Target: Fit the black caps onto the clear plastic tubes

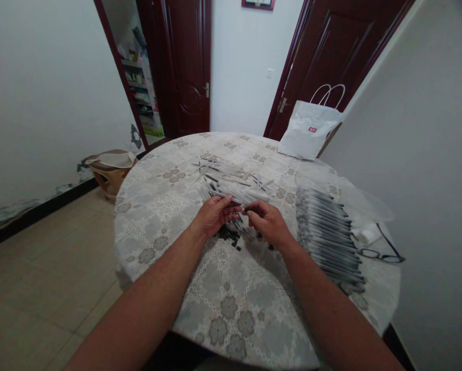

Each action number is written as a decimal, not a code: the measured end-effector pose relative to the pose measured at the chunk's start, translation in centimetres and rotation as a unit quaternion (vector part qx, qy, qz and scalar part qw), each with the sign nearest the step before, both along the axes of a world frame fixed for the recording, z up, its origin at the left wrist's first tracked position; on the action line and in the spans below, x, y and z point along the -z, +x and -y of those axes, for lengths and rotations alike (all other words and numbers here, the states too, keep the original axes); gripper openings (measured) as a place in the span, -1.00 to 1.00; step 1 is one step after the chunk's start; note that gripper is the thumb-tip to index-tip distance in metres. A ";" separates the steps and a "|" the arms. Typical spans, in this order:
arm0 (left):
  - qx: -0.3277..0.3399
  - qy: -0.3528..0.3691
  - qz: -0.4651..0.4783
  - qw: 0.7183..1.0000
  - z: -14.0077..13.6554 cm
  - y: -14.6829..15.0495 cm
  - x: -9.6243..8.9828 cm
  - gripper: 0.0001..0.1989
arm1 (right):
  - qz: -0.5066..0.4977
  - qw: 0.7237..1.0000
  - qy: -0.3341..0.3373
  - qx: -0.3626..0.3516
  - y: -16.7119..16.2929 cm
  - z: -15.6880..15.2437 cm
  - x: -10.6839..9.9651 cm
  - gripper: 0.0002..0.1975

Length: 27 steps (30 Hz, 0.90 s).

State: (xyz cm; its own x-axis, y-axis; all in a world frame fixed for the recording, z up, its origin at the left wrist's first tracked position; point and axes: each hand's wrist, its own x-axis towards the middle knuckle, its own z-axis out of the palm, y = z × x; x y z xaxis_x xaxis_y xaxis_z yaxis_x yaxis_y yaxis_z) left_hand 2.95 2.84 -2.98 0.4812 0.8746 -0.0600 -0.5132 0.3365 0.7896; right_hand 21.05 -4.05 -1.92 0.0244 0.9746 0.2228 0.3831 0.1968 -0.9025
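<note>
Over the middle of the table my left hand (pixel 215 212) is closed, its thumb resting along several clear, slim pen barrels (pixel 246 196). Beside it, my right hand (pixel 267 220) pinches with thumb and forefinger close to the left fingertips. A tiny dark thing shows at that pinch, too small to make out. Below the hands lies a heap of small black pen plugs (pixel 228 234), partly hidden by the left hand. Beyond the hands, loose pale and dark pen tubes (pixel 223 169) are scattered across the cloth.
Right of my right arm lies a long row of dark-tipped pens (pixel 327 234) on clear plastic. Eyeglasses (pixel 381 255) and a small white roll-like item (pixel 369 234) sit near the right edge. A white paper bag (pixel 310 129) stands at the back. A wooden stool (pixel 113 167) is at left.
</note>
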 end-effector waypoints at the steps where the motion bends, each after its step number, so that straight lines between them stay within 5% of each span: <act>1: 0.004 0.002 0.000 1.000 0.1 0.0 -0.1 -0.79 | -0.063 0.998 -0.017 0.003 -0.1 -0.2 0.1 -0.74; 6: 0.018 0.025 0.004 1.000 0.1 -0.1 -0.2 -0.76 | -0.229 0.972 -0.047 0.004 -0.5 -0.7 0.8 -0.60; 27: 0.003 0.050 -0.034 0.998 0.4 0.1 -0.3 -0.68 | -0.222 0.973 -0.003 0.062 -1.2 -0.6 0.7 -0.70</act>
